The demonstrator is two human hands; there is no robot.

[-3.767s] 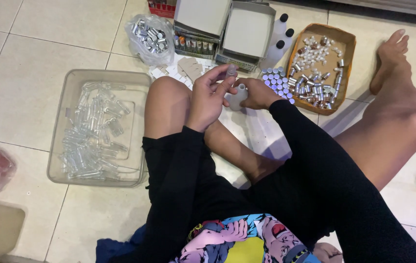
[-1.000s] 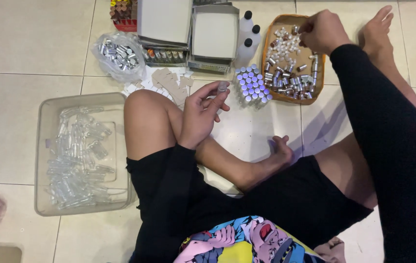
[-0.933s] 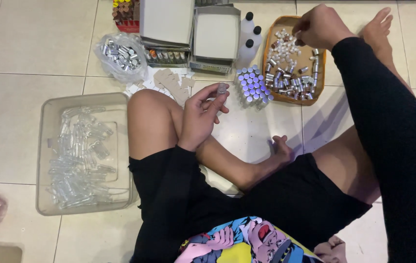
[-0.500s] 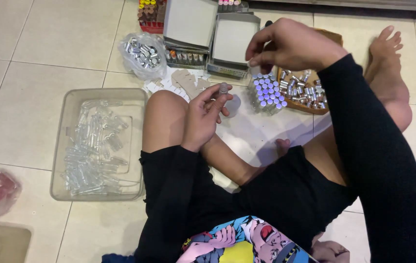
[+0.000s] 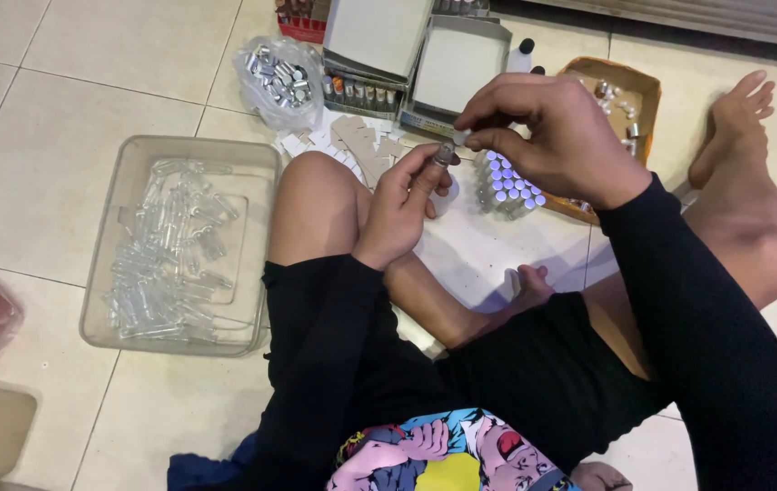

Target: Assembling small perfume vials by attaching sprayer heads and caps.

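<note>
Grip: the left hand (image 5: 398,214) is clenched around a small clear vial (image 5: 444,155), held upright between thumb and fingers above the raised left knee. The right hand (image 5: 547,127) pinches a small pale cap (image 5: 463,136) at its fingertips, just beside the vial's mouth; whether the two touch cannot be told.

Handling, as judged: the vial looks light, rigid and smooth, probably brittle if glass; it is best held round the body, low, leaving the neck free. The cap is tiny and easily dropped, so a fingertip pinch suits it.

Surroundings: a cluster of purple-capped vials (image 5: 507,186) stands on the floor just beyond the hands. A brown tray (image 5: 647,86) of loose parts lies far right. A clear plastic bin (image 5: 125,182) of empty tubes sits at left. A bag of silver caps (image 5: 278,73) lies far left.
</note>
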